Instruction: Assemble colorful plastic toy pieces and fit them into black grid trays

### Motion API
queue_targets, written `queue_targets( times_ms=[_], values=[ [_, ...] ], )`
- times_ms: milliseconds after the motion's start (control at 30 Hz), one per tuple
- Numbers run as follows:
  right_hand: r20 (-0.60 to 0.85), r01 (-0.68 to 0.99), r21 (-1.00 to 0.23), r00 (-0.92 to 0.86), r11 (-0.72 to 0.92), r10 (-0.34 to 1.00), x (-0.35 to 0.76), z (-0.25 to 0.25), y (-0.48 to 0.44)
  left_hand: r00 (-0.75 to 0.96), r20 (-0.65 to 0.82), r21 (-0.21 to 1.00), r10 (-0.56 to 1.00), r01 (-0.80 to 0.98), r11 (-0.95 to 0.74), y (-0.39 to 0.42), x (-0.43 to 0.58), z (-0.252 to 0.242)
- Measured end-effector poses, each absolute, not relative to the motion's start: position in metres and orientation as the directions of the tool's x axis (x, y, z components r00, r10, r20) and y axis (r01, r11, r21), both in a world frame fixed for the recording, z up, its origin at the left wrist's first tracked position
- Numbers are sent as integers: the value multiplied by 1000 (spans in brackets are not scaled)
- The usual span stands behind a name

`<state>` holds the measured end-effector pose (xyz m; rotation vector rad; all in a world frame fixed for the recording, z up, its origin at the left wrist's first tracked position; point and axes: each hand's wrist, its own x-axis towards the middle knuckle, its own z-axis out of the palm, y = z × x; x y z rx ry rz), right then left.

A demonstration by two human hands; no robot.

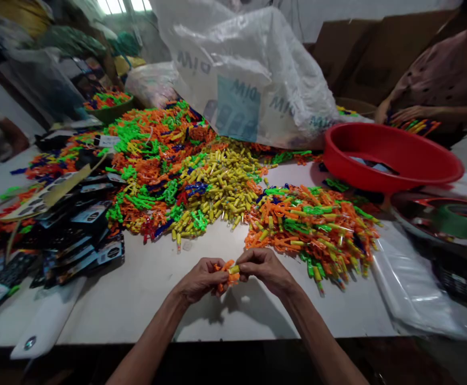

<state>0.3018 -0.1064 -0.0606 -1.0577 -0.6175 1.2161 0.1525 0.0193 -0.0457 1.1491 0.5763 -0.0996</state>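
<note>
My left hand (pixel 206 279) is closed around a small orange plastic piece (pixel 226 266), its exact kind unclear. My right hand (pixel 263 268) pinches a short yellow cylinder (pixel 233 270) against that piece; the two touch just above the white table (pixel 149 299). Beyond my hands lies a heap of similar yellow cylinders (pixel 221 182). Close to my right hand is a pile of orange and green plastic pieces (pixel 297 219), many with yellow cylinders on them. A larger mound of loose orange and green pieces (pixel 141 155) spreads to the left.
A red basin (pixel 394 176) stands at the right, with clear plastic bags (pixel 413 289) before it. Stacked black printed cards (pixel 85 230) lie at left. A big white sack (pixel 249 69) rises at the back. Another person's hands (pixel 410 114) hold similar pieces.
</note>
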Motion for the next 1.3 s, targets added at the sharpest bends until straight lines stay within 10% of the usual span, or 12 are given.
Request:
queue_targets(
  times_ms=[400, 600, 800, 1033, 1300],
  values=[
    [-87, 19, -990, 693, -138, 716, 341, -49, -139, 874, -334, 935, 352, 353, 10, 27, 190, -44],
    [536, 594, -703, 804, -391, 256, 382, -41, -129, 651, 134, 612, 747, 539, -579, 102, 140, -48],
    [133, 680, -628, 573, -379, 809, 283, -58, 12, 712, 51, 218, 700, 676, -704, 158, 127, -58],
    [45, 748, -500, 526, -437, 849, 242, -85, 39, 723, 30, 324, 690, 646, -691, 134, 99, -83],
    [31, 232, -951, 733, -206, 680, 230, -80, -4, 483, 196, 787, 854, 442, -431, 85, 85, -79]
  ],
)
